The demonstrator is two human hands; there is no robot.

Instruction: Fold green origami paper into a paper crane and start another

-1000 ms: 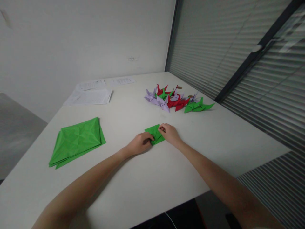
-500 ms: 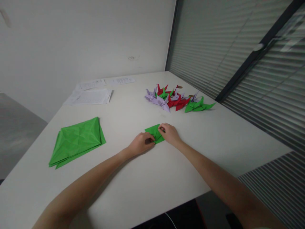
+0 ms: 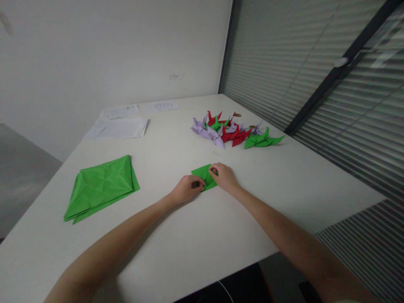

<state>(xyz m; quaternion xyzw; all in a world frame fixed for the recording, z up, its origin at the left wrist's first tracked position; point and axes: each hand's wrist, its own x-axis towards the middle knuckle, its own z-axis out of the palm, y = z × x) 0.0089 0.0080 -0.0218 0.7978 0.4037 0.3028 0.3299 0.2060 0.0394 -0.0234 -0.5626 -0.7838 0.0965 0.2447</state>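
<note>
A small folded piece of green origami paper (image 3: 201, 171) lies on the white table between my hands. My left hand (image 3: 188, 187) pinches its near left edge with thumb and fingers curled together. On the far right side, my right hand (image 3: 222, 174) has its fingertips closed on the same paper. The fingers of both hands cover parts of the folds. Off to the left rests a stack of larger creased green paper sheets (image 3: 102, 185), apart from both hands.
Several folded paper cranes in lilac (image 3: 215, 135), red (image 3: 241, 136) and green (image 3: 264, 139) cluster beyond my right hand. Printed sheets (image 3: 118, 128) lie at the table's far left. A blind-covered window (image 3: 303, 75) borders the right side. A dark object (image 3: 227, 286) sits below the near edge.
My left hand's fingers have shifted very slightly at the near edge of the small green paper. My right hand keeps its place, and the rest looks the same.
</note>
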